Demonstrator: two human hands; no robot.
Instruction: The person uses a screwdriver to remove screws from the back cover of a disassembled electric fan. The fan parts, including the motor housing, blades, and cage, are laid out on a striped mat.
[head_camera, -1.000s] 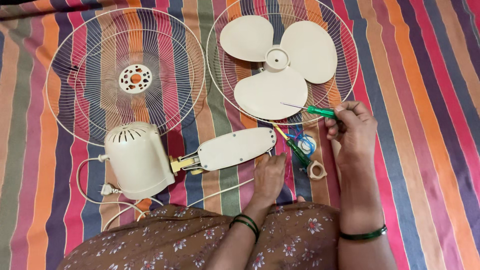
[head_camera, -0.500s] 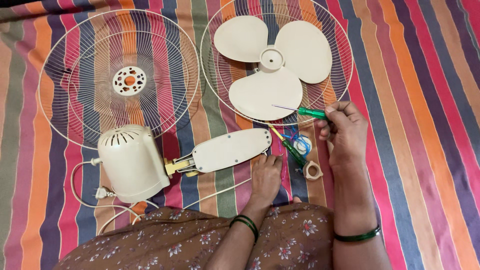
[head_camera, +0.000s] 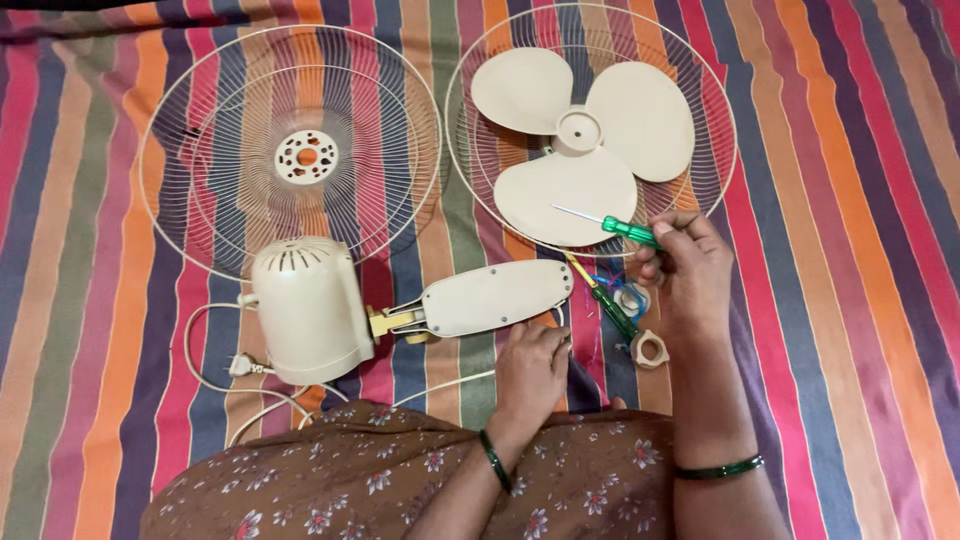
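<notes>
My right hand (head_camera: 690, 270) grips a green-handled screwdriver (head_camera: 625, 230), its thin shaft pointing left over the cream fan blade (head_camera: 580, 150). My left hand (head_camera: 533, 370) rests palm down on the striped cloth just below the end of the cream fan base plate (head_camera: 495, 297), holding nothing that I can see. The base plate joins by a yellow hinge to the cream motor housing (head_camera: 305, 310). A second screwdriver (head_camera: 600, 295) with a yellow and green handle lies between my hands.
Two white wire fan guards lie side by side, the left one (head_camera: 290, 150) bare, the right one (head_camera: 725, 160) under the blade. A cream plastic ring nut (head_camera: 649, 349) and a blue-and-white small part (head_camera: 630, 297) sit by my right hand. A white power cord (head_camera: 240, 385) loops near the housing.
The view has shifted, so everything sits further right in frame. My right hand with the green screwdriver stays in place by the blade; my left hand stays under the base plate.
</notes>
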